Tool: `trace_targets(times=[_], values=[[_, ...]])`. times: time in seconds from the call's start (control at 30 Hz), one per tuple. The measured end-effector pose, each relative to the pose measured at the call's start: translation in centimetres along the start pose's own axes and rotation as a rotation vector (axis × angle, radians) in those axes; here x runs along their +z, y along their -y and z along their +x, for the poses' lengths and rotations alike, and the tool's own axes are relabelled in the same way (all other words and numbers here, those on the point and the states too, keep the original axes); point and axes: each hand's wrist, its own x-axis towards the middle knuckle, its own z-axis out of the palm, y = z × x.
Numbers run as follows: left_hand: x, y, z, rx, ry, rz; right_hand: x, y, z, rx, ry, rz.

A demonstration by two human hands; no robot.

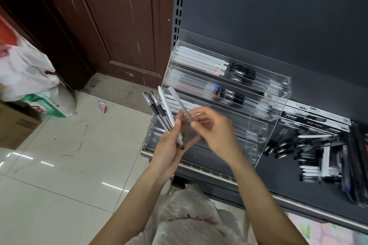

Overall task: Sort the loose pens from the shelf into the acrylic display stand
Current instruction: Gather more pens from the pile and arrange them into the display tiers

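Sack on floor (49, 103): a white and green printed sack stands at far left by the door; large red letters show on it, but they are cut off and I cannot read a word.
Left hand (169, 145): fingers curled round a fanned bundle of pens, gripped low on the barrels, tips pointing up and away.
Held pens (161, 113): black-grip clear pens plus one white pen; they look light, stiff and smooth, so likely to slide against each other. Best held mid-barrel or at the rubber grip section.
Right hand (217, 127): blurred; fingertips appear to pinch a clear pen (180, 103) out of the bundle near its lower end.
Acrylic display stand (278, 113): stepped clear tiers on the shelf, just behind the hands. Upper tiers hold white pens and black-grip pens in separate compartments; the lowest tiers look nearly bare. Thin acrylic, probably rigid but easily scratched or nudged.
Stand writing: small red and blue marks on pens; unreadable.
Boxes (318, 119): black and white cartons to the right of the stand carry printed labels, too small to read.
Loose pens (298, 145): a mixed heap lies on the dark shelf (278, 175) at right, still unsorted.
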Motion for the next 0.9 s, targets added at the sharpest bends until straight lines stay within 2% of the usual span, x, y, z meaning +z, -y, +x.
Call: trace_targets(times=[0.13,0.2,0.3,0.53,0.7,0.83,0.9], values=[[-1.4,-1.0,0.7,0.023,-0.135,-0.037,-3.6,0.1,3.1,-0.178,-0.275,-0.388],[-2.1,-1.4,1.0,0.032,-0.18,-0.058,-4.3,0.1,5.1,-0.221,-0.295,-0.487],[-2.5,-1.8,1.3,0.052,-0.221,-0.049,-3.8,0.0,7.6,-0.249,-0.216,-0.55],[-2.5,-1.7,1.6,0.068,-0.25,0.116,-2.9,-0.5,9.8,-0.243,-0.072,-0.581],[-2.2,-1.6,1.7,0.094,-0.244,0.15,-2.7,-0.6,9.9,-0.253,-0.106,-0.61],[-1.8,-1.5,1.6,0.107,-0.247,0.185,-2.8,1.1,8.2,-0.366,-0.171,-0.483],[-1.5,-1.2,1.6,0.109,-0.24,0.237,-2.3,2.3,6.2,-0.333,-0.104,-0.349]])
